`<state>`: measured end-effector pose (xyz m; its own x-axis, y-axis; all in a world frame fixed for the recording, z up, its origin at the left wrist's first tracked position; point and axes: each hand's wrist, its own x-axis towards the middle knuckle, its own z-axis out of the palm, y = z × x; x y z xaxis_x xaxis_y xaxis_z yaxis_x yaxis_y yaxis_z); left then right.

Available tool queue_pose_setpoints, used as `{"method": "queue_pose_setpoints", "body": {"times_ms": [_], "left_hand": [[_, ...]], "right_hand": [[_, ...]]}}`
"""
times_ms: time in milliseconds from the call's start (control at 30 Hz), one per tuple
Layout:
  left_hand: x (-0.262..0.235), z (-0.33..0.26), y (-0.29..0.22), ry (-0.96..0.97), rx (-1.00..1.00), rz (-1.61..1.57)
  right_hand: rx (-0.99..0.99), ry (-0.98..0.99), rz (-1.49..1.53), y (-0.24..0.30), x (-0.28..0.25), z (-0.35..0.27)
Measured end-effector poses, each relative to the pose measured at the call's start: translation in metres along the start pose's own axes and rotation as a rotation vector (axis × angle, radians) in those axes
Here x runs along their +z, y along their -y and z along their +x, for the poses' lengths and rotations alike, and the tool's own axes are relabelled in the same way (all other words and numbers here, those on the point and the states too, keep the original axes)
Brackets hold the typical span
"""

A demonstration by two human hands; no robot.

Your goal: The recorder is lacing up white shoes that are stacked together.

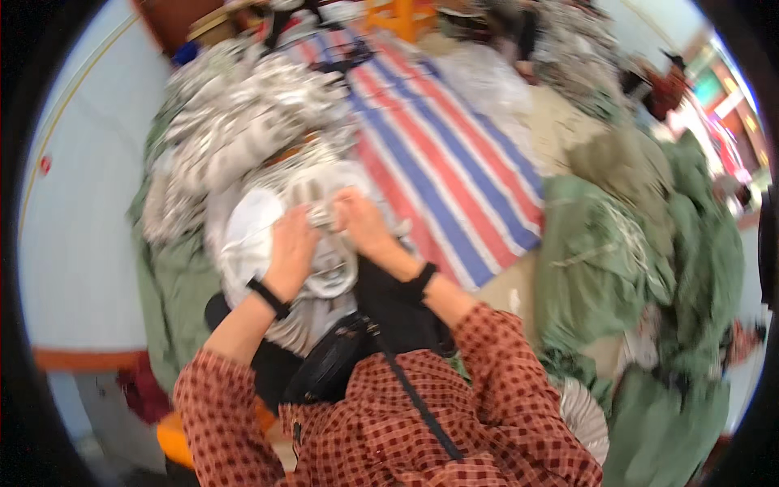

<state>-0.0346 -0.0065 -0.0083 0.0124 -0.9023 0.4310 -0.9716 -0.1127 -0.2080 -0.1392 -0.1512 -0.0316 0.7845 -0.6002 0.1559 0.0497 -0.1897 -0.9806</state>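
Observation:
Both hands meet over a heap of off-white, glove-like pieces in front of me, blurred by motion. My left hand (294,245) is closed, with its fingers at the near left edge of a pale off-white piece (308,193). My right hand (362,223) is closed too, its fingers curled on the right side of the same piece. Whether it is a glove, I cannot tell. Left of my left hand lies a smooth white round piece (253,213). Below the hands is another white piece with a rounded rim (331,284).
A large pile of off-white pieces (235,130) rises at the far left. A red, white and blue striped sheet (446,154) covers the floor ahead. Green sacks (596,252) stand at the right. An orange stool (402,18) is at the back. A black bag (329,361) rests against my waist.

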Motion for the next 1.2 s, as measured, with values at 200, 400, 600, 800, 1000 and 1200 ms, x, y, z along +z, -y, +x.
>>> {"method": "queue_pose_setpoints", "body": {"times_ms": [200, 400, 600, 800, 1000, 1200], "left_hand": [[-0.044, -0.015, -0.028, 0.296, 0.19, -0.114], [-0.076, -0.037, -0.061, 0.522, 0.134, -0.349], [-0.058, -0.03, -0.04, 0.503, -0.26, -0.09], [-0.053, -0.028, -0.047, 0.56, -0.221, -0.068], [-0.052, -0.023, -0.042, 0.619, -0.218, -0.055], [-0.053, -0.021, -0.041, 0.592, -0.174, -0.001]], "right_hand": [[0.006, 0.122, 0.102, -0.026, -0.004, -0.012], [-0.411, 0.096, -0.767, 0.01, 0.01, -0.008], [-0.45, 0.407, -1.403, 0.048, 0.032, -0.002], [0.048, 0.578, -0.337, -0.002, 0.006, 0.037], [0.022, 0.498, -0.254, 0.002, 0.008, 0.024], [-0.146, 0.343, -0.241, 0.003, 0.018, 0.008]]}}
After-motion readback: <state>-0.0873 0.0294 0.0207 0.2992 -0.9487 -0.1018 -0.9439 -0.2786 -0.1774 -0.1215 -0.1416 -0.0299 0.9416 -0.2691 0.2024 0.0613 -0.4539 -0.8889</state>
